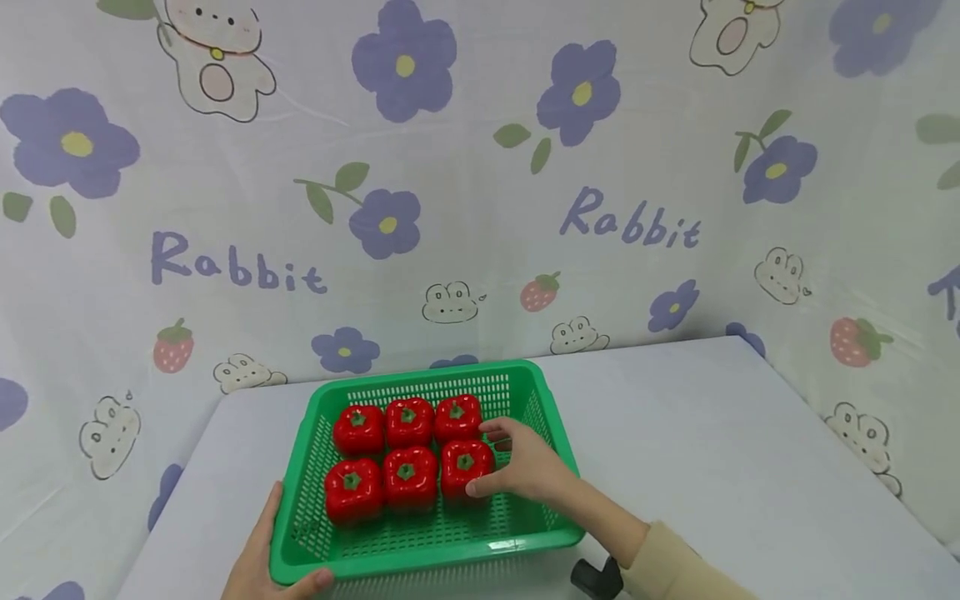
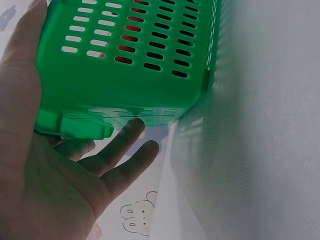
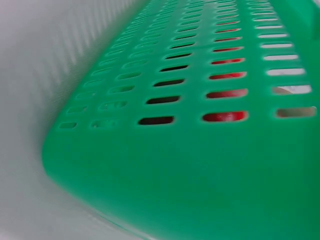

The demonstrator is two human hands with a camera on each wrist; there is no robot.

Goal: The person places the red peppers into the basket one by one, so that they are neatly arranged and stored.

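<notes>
Several shiny red bell peppers [image 1: 408, 477] with green stem ends stand in two rows of three inside a green plastic basket [image 1: 420, 557]. At the basket's front left corner my left hand [image 1: 258, 560] holds the rim, thumb on the front side and fingers along the left side. In the left wrist view, the left hand [image 2: 60, 170] spreads round the slotted corner. Over the basket's right part, my right hand [image 1: 528, 467] is spread about the front right bell pepper [image 1: 467, 468]. Its thumb touches that pepper's front; the fingertips stand behind it, beside the back right pepper [image 1: 457, 418].
The basket stands on a white table [image 1: 675, 450] before a patterned cloth backdrop [image 1: 480, 183]. A black object [image 1: 597, 577] shows below the right wrist. Bare basket floor lies in front of the peppers. The right wrist view shows the slotted basket wall [image 3: 190, 165].
</notes>
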